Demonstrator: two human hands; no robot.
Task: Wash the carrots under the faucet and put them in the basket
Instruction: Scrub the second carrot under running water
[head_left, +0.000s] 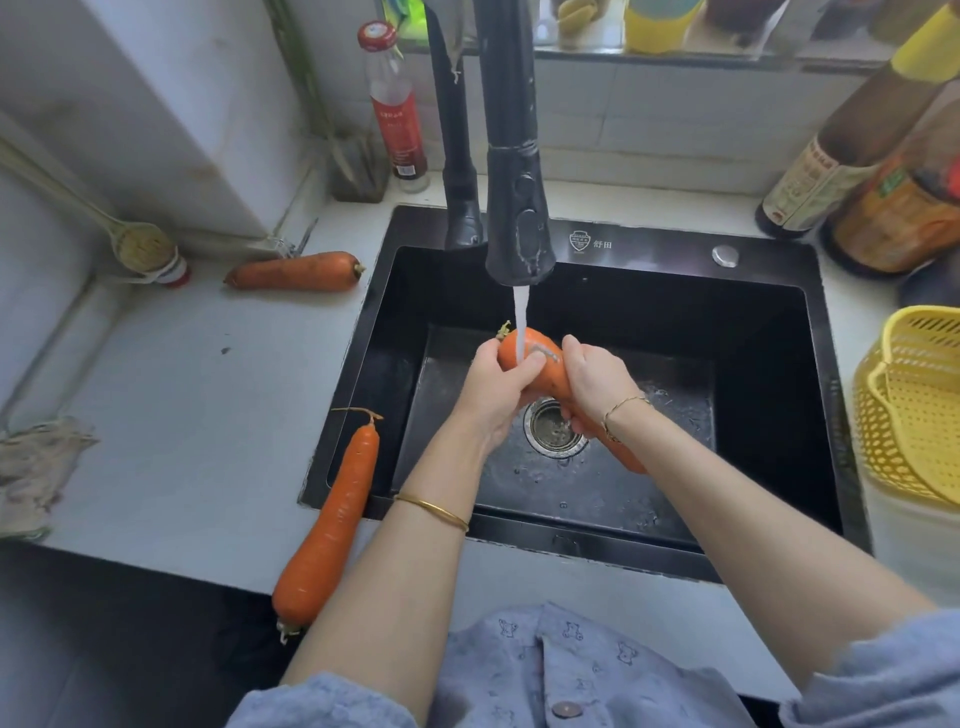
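Observation:
Over the black sink (769, 364), water runs from the black faucet (517, 218) onto an orange carrot (535, 358). My left hand (493, 395) grips the carrot's thick top end. My right hand (592, 384) is curled round its middle, and the tip pokes out below my wrist. A second carrot (296, 271) lies on the counter at the sink's back left. A third, long carrot (332, 519) lies along the sink's left rim, with its end over the counter's front edge. The yellow perforated basket (914, 410) stands at the right edge.
A red-labelled bottle (397, 104) and a dark holder stand behind the sink at left. Sauce bottles (852, 171) crowd the back right corner. A rag (36, 467) lies at the counter's left edge, and a spoon rests in the left corner. The drain (550, 428) is in the basin's middle.

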